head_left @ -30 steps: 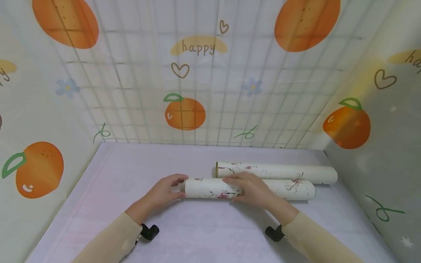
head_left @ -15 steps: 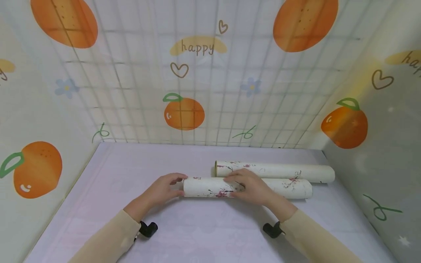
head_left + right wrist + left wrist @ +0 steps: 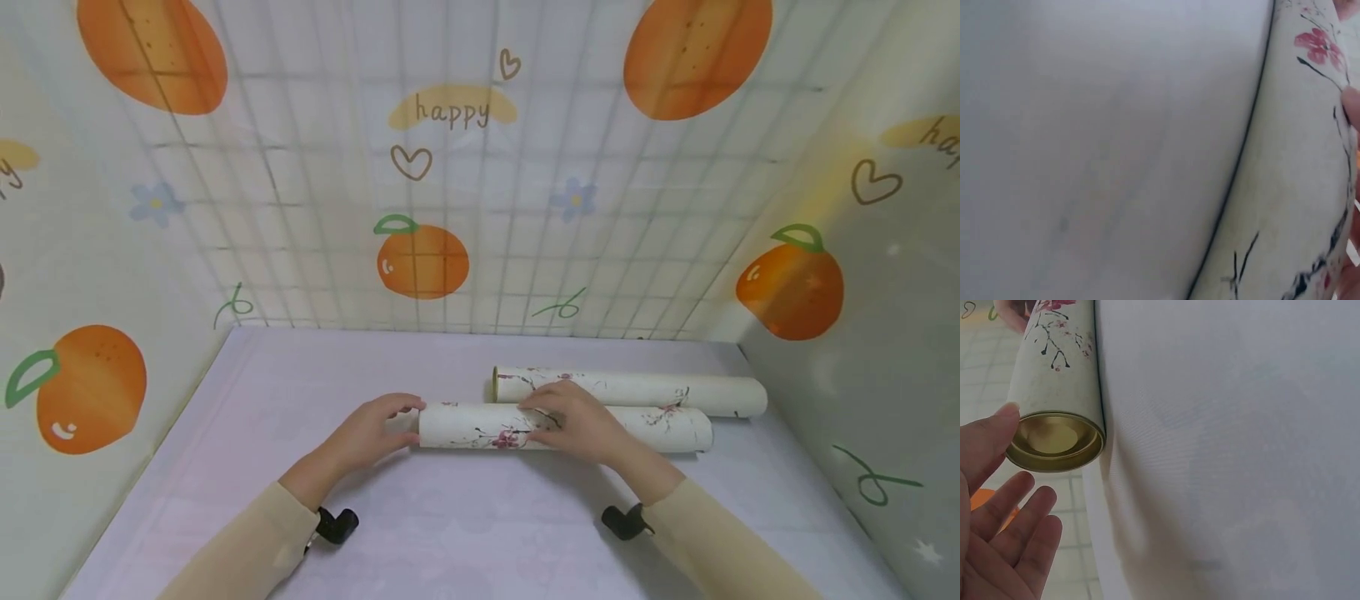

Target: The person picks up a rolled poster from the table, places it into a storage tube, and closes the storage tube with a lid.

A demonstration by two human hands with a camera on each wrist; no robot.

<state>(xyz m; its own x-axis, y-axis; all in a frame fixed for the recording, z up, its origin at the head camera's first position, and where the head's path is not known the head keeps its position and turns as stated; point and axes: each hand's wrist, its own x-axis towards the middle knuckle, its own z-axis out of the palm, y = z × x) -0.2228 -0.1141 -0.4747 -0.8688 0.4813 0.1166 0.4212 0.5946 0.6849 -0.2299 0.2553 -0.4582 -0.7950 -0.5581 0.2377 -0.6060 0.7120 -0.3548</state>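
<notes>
A white tube [image 3: 465, 429] printed with plum blossom branches lies across the table, its recessed gold end [image 3: 1054, 434] facing left. At that end is my left hand [image 3: 367, 433]. In the left wrist view its thumb [image 3: 1007, 415] touches the tube beside the rim, while several fingers [image 3: 1047, 497] extend loosely just past the end. My right hand [image 3: 577, 425] holds the tube near its middle, thumb on the near side and fingers over the far side. The right wrist view shows mostly the tube's patterned side [image 3: 1291, 150]; only bits of the hand appear at the edge.
Right behind the held tube lies a second matching tube [image 3: 667, 393], offset to the right. Both rest on a pale lilac tabletop [image 3: 315, 367]. Cloth walls printed with oranges [image 3: 423, 262] enclose the back and sides, with a wire grid [image 3: 510, 167] showing through at the back.
The front tube has shifted very slightly left, and its blossom print sits a little farther left and up. The right hand's fingertips have moved slightly right along it. The left hand stays at the end.
</notes>
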